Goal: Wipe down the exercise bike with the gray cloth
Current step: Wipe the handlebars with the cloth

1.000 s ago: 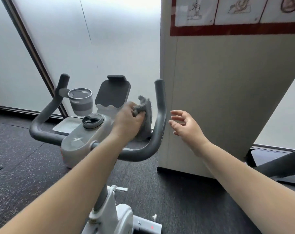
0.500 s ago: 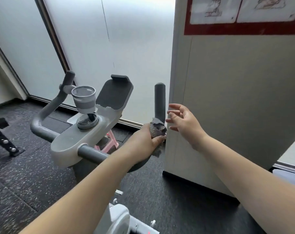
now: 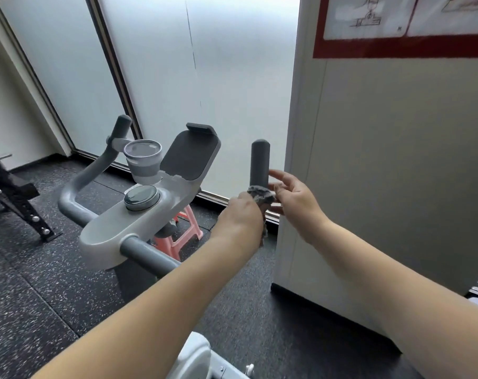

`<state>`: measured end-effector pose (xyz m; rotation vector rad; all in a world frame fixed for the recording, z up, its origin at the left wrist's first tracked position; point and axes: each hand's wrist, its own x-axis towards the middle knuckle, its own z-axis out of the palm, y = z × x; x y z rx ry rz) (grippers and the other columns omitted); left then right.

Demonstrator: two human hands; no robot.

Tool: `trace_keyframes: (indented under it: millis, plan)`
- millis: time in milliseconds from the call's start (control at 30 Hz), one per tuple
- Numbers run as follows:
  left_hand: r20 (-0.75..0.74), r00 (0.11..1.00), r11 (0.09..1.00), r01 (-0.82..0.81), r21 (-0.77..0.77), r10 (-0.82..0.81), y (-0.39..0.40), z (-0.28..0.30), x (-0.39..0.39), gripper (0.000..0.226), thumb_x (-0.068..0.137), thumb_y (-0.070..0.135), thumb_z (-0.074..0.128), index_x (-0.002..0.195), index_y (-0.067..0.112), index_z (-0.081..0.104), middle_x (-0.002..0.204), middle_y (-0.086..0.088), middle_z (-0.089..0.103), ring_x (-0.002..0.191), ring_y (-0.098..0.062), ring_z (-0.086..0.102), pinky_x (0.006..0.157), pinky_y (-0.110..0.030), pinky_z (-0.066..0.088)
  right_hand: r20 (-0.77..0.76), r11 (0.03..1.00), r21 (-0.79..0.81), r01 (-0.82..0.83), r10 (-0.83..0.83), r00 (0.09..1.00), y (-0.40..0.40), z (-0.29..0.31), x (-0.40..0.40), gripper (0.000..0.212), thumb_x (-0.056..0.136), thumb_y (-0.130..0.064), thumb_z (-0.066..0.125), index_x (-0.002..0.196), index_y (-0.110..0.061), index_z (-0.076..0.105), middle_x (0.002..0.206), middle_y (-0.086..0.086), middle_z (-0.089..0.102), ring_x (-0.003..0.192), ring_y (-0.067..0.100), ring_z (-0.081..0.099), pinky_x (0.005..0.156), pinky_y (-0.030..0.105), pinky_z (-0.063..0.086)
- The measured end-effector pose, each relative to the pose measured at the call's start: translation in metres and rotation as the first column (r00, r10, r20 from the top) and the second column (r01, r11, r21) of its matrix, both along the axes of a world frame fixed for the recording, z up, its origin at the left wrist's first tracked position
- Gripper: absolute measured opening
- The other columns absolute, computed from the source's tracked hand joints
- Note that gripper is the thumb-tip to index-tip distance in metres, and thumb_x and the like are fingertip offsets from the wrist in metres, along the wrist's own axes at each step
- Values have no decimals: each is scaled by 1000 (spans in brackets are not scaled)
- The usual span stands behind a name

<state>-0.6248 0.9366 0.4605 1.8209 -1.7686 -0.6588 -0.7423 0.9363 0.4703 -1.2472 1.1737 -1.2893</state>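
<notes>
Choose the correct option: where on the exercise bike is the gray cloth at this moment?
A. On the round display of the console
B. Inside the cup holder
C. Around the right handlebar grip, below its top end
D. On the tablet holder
C: the gray cloth is bunched around the upright right handlebar grip, held there by the left hand, while the right hand is beside it with fingers spread.

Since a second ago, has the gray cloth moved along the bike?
Yes. The gray cloth, gripped by the left hand, went from beside the tablet holder rightward onto the right handlebar grip.
</notes>
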Motion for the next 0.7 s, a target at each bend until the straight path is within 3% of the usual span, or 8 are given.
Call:
trace_keyframes:
  millis: [100, 167, 200, 300, 400, 500, 600, 700]
  plan:
    - [11, 1000, 1000, -13, -11, 13, -3, 19, 6, 24, 96, 28, 42, 90, 7, 53, 80, -4, 61, 64, -23, 58, 51, -26, 48, -7, 1000, -9, -7, 6, 1000, -2, 5, 0, 37, 99, -7, 32, 130, -17, 49, 101, 1, 66, 74, 8, 64, 63, 19, 52]
    - [-21, 994, 978, -108, -180, 106, -3, 34, 18, 32, 99, 34, 39, 98, 6, 55, 85, -5, 55, 77, -27, 52, 64, -29, 36, -8, 1000, -26, -10, 9, 1000, -5, 9, -2, 38, 99, -7, 32, 131, -18, 49, 101, -1, 66, 79, 10, 65, 71, 25, 51]
    - [-122, 984, 949, -156, -274, 127, -7, 40, 21, 37, 98, 38, 40, 102, 5, 56, 90, -7, 58, 84, -29, 54, 68, -30, 34, -11, 999, -37, -4, 4, 1000, -7, 12, -3, 39, 99, -7, 32, 132, -18, 48, 101, -2, 66, 82, 11, 65, 74, 27, 51]
    - [-298, 955, 934, -91, -347, -18, -24, 61, 0, 45, 96, 45, 41, 121, 9, 50, 111, -9, 55, 93, -25, 53, 75, -25, 34, -1, 998, -64, 14, -14, 1000, -16, 25, -7, 42, 98, -2, 31, 134, -16, 47, 102, -3, 65, 85, 11, 64, 82, 33, 50]
    - [-103, 994, 973, 1, -230, -25, -36, 60, -34, 66, 96, 40, 43, 149, 18, 10, 135, -16, 36, 113, -35, 50, 93, -41, 39, 45, 995, -96, -2, 6, 999, -21, 34, -11, 50, 92, 10, 27, 129, -12, 52, 102, 4, 63, 80, 14, 61, 82, 34, 51]
    - [87, 996, 980, -8, -200, 26, -31, 41, -33, 73, 97, 19, 40, 148, 17, -13, 137, -21, 34, 117, -40, 49, 95, -46, 39, 42, 996, -86, -16, 20, 999, -24, 36, -14, 54, 87, 15, 26, 120, -15, 58, 107, 8, 63, 83, 17, 62, 83, 35, 53]
    - [220, 975, 994, 34, -100, -12, -11, 21, -15, 71, 94, 15, 40, 149, 16, -5, 129, -20, 46, 110, -36, 54, 88, -45, 42, 76, 997, -65, -46, 51, 996, -25, 33, -16, 52, 89, 14, 26, 124, -11, 55, 112, 7, 63, 85, 16, 64, 72, 25, 56]
    - [286, 946, 988, 149, 33, -152, -1, 19, 15, 42, 96, 18, 39, 138, 15, 33, 115, -16, 59, 87, -28, 52, 77, -35, 41, 52, 997, -66, -50, 54, 997, -28, 32, -17, 44, 95, 4, 29, 126, -12, 56, 114, 4, 66, 89, 15, 66, 77, 26, 53]
